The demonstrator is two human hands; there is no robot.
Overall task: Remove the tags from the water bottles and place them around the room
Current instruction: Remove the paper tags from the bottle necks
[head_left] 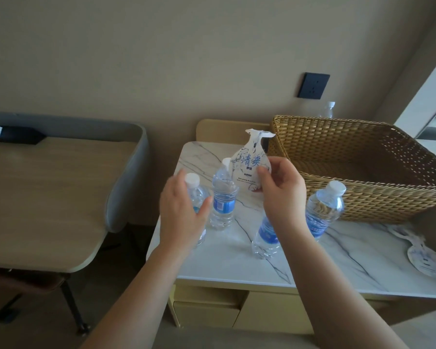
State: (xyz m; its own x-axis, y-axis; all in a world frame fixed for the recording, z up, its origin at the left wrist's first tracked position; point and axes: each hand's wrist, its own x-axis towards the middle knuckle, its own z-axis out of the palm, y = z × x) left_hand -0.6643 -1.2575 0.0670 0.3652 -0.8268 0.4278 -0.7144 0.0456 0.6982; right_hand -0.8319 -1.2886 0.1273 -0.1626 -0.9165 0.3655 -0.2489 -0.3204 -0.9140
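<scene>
Right hand (282, 195) pinches a paper tag (249, 165), lifted clear above the marble worktop (312, 260). Left hand (184, 210) is half-curled round the leftmost bottle (195, 195), grip loose. Three more bottles stand near: one (223, 200) beside it, one (266, 238) under the right wrist, one (325, 210) before the wicker basket (363, 172). Removed tags (423, 258) lie at the right edge. Recommendation: set this tag with them, steady each bottle by its body.
</scene>
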